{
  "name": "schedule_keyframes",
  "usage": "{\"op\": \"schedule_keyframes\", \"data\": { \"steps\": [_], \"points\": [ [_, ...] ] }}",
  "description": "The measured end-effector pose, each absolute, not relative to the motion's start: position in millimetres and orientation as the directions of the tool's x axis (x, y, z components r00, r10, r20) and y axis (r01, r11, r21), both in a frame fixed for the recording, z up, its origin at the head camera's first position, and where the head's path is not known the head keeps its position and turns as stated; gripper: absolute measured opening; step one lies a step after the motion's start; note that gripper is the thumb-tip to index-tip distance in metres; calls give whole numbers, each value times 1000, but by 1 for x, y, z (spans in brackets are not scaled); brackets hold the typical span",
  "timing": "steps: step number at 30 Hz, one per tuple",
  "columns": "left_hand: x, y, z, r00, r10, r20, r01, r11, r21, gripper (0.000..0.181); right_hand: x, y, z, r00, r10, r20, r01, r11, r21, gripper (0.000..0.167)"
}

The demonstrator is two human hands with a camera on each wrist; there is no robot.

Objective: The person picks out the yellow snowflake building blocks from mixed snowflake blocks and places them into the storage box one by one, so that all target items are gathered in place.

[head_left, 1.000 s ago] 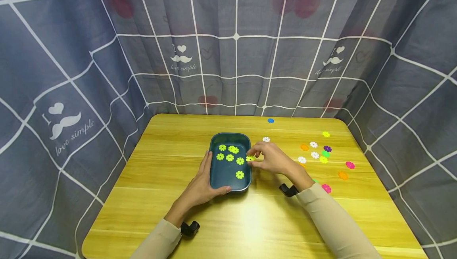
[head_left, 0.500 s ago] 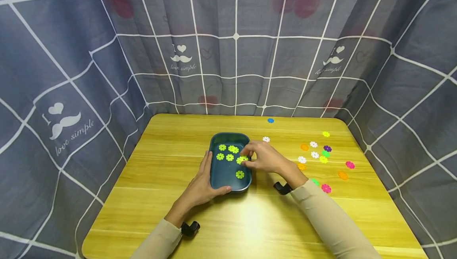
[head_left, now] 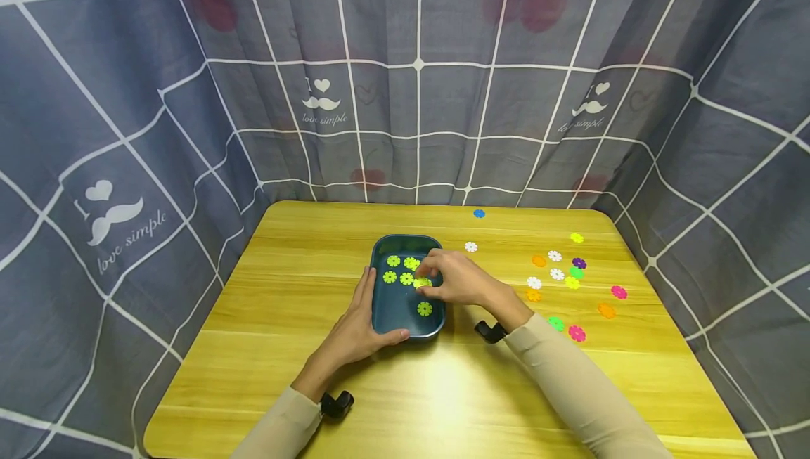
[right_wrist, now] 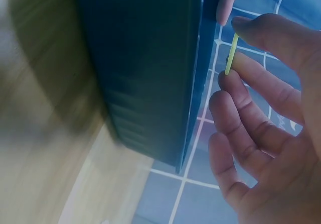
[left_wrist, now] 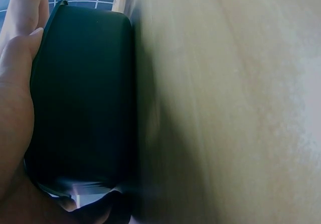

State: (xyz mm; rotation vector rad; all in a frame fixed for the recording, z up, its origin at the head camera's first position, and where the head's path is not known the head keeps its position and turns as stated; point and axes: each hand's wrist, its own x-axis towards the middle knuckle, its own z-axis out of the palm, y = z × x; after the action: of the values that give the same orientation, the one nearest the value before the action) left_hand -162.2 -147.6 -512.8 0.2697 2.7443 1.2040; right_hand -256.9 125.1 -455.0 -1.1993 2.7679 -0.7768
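Note:
A dark teal plastic tray point(head_left: 400, 311) stands on the wooden table, with several yellow-green flower-shaped discs point(head_left: 407, 278) on its floor. My left hand point(head_left: 354, 329) holds the tray's near left corner, fingers along the left side and thumb at the near rim. In the left wrist view, the tray wall point(left_wrist: 83, 93) fills the space beside that hand. Above the tray's right part, my right hand point(head_left: 465, 278) pinches one yellow-green flower disc point(right_wrist: 231, 53) on edge between thumb and fingertips. The other fingers of that hand are loosely bent.
Right of the tray lie scattered flower discs: white point(head_left: 534, 282), orange point(head_left: 538, 261), pink point(head_left: 576, 333), green point(head_left: 556, 323), purple point(head_left: 579, 263) and yellow point(head_left: 572, 282). A blue disc point(head_left: 479, 214) lies near the table's point(head_left: 304, 262) back edge. A grey checked curtain point(head_left: 386, 100) surrounds the table.
My right hand has moved left, from the tray's right rim to above its inside, carrying the yellow-green flower disc. My left hand and the tray have stayed in place.

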Motion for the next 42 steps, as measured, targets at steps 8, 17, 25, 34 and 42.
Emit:
{"op": "schedule_keyframes", "data": {
  "steps": [8, 17, 25, 34, 42],
  "points": [
    [-164, -148, -514, -975, 216, -49, 112, 673, 731, 144, -260, 115, -455, -676, -713, 185, -704, 552, -446, 30],
    [-164, -149, -515, -973, 227, -49, 118, 665, 738, 144, -262, 105, -456, -665, -725, 181, -708, 534, -463, 26],
    [-164, -149, -514, -972, 229, -45, 122, 665, 737, 144, -260, 99, -455, -675, -720, 161, -694, 547, -468, 25],
    [-164, -148, -514, -973, 227, -46, 120, 665, 737, 144, -260, 99, -455, -677, -721, 147, -690, 552, -468, 31],
    [-163, -148, -515, -973, 225, -48, 116, 661, 742, 144, -258, 98, -456, -681, -720, 131, -680, 556, -478, 33]
  ]
}}
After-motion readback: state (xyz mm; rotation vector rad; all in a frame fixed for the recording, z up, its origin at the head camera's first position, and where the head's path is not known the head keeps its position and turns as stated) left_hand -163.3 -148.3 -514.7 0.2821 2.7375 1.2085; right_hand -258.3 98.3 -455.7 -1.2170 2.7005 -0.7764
